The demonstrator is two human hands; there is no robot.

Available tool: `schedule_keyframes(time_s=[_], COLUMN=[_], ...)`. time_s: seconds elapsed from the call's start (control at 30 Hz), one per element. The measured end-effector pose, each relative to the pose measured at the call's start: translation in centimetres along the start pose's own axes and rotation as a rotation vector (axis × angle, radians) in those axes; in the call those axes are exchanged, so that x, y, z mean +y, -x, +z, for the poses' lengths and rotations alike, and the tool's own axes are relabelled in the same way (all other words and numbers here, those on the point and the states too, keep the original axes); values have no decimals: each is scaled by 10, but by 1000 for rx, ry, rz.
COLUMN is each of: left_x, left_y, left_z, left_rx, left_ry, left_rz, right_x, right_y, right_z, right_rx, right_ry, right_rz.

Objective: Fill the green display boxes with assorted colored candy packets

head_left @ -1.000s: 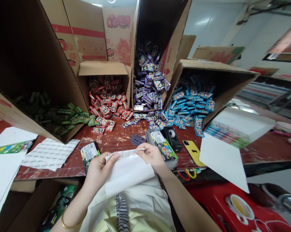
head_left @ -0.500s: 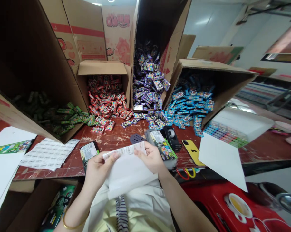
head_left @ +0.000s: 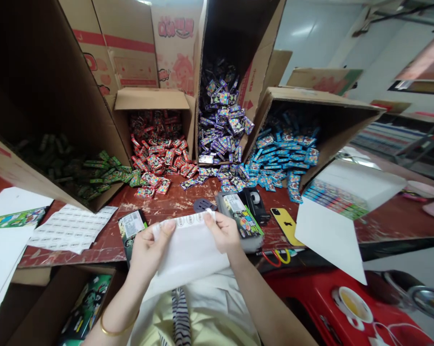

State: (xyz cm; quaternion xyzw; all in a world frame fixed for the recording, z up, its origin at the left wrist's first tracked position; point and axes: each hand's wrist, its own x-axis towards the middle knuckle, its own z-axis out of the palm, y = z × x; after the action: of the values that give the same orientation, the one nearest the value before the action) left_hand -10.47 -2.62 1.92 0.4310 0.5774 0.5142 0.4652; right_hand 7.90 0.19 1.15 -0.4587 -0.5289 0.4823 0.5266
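Both my hands hold a white sheet of round stickers (head_left: 188, 250) up in front of my chest, above the near edge of the red table (head_left: 173, 204). My left hand (head_left: 149, 250) pinches its upper left corner. My right hand (head_left: 222, 233) pinches its upper right corner, fingers closed on the paper. A row of round stickers shows along the sheet's top edge. A green printed box (head_left: 132, 226) lies just left of my left hand. A stack of green printed boxes (head_left: 242, 222) lies just right of my right hand.
Tipped cartons spill small packets onto the table: green (head_left: 94, 173), red (head_left: 159, 156), purple (head_left: 220, 129), blue (head_left: 281, 156). A label sheet (head_left: 70, 229), a tape dispenser (head_left: 254, 202), a yellow phone (head_left: 287, 225) and an open white box (head_left: 342, 202) lie around. A red stool (head_left: 328, 307) stands at lower right.
The sticker sheet has tilted up toward me, so its row of round stickers now faces the camera. Both hands rose slightly with it.
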Motion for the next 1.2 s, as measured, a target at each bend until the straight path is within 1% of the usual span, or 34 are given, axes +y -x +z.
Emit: schedule_keyframes(time_s=[0.07,0.23,0.33,0.43,0.53,0.67,0.73,0.8,0.87,0.93,1.0,1.03,1.1,1.2], left_x=[0,6,11,14,14,12,10,10,11,12,12,9,1,-19], left_y=[0,-3,-4,-4,-2,0,0,1,1,0,-4,-7,-16,-32], left_z=[0,1,3,5,6,5,5,3,0,-3,-8,-11,-16,-21], left_rx=[-13,-114,-157,-177,-112,32,68,69,8,-107,-198,-219,-217,-189], left_ry=[-3,43,60,43,-50,-259,-284,-259,-210,-163,-144,-152,-186,-237], left_rz=[-5,-22,-2,49,119,254,284,274,214,133,109,126,171,157], right_x=[-1,-5,-7,-12,-15,-14,-12,-11,-10,-8,-6,-3,3,19], right_y=[2,0,-7,-13,-12,-6,-4,-4,-5,-8,-11,-13,-16,-21], right_z=[0,1,2,4,7,9,9,9,7,4,1,-1,-6,-11], right_rx=[-20,-92,-118,-139,-85,6,31,48,54,49,24,11,-3,0], right_ry=[-11,-100,-167,-148,-68,20,46,50,32,1,-38,-52,-48,49], right_rz=[1,37,117,209,193,77,28,8,21,53,92,107,119,75])
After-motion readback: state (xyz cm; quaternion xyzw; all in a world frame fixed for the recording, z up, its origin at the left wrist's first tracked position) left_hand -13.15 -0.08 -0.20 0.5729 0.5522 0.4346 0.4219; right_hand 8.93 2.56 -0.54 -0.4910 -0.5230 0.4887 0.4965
